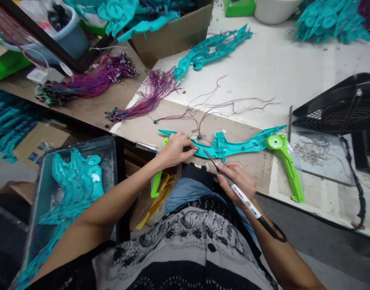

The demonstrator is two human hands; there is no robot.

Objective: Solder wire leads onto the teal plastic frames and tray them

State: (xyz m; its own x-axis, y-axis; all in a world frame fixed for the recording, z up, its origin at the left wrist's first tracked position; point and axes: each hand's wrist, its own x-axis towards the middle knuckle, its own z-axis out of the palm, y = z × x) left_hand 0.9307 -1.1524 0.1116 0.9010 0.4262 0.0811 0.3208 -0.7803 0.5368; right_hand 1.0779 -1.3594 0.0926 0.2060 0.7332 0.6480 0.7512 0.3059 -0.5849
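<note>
My right hand is closed around the white grip of a soldering iron, whose metal tip points at a long teal plastic part on the bench. At the part's left portion, my left hand pinches a small dark piece with a metallic end, too small to name. Lime-green arms hang from the part at both ends; the right green arm lies over the bench edge. Thin red and dark wires run from the part across the worktop.
Bundles of purple-red wires lie at the left beside more teal parts. A cardboard box stands behind. A black fan is at right. A grey bin of teal parts sits below left.
</note>
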